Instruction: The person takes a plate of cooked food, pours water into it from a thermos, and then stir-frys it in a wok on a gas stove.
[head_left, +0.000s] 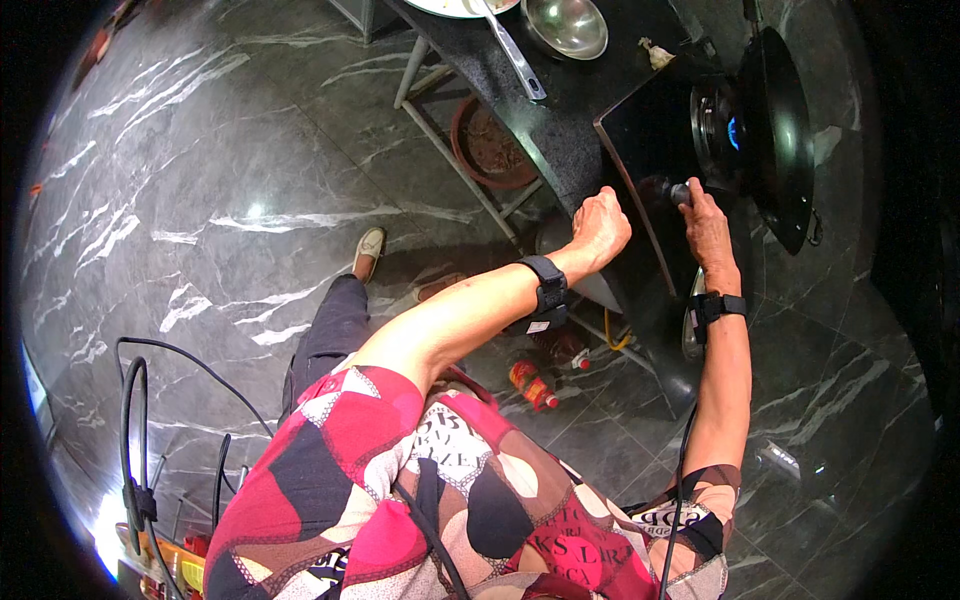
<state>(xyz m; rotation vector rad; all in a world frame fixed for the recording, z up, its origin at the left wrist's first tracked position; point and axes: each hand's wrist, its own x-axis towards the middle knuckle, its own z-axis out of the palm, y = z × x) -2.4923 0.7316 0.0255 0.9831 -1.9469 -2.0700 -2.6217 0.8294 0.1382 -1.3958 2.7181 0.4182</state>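
My right hand (706, 229) has its fingers closed around a dark control knob (680, 193) on the front of a black gas stove (645, 142). A small blue flame (733, 133) burns at the burner (709, 124). Right beside that flame is a dark wok (780, 142), seen nearly edge-on. My left hand (602, 229) is curled into a fist near the stove's front edge and the dark countertop (559, 150). Nothing shows in the fist, though its palm side is hidden.
On the counter are a metal bowl (570, 30), a utensil handle (517, 64) across a white dish (442, 6), and a garlic bulb (657, 55). Below stand a brown basin (491, 142) and bottles with red caps (534, 386). Black cables (139, 450) hang at lower left.
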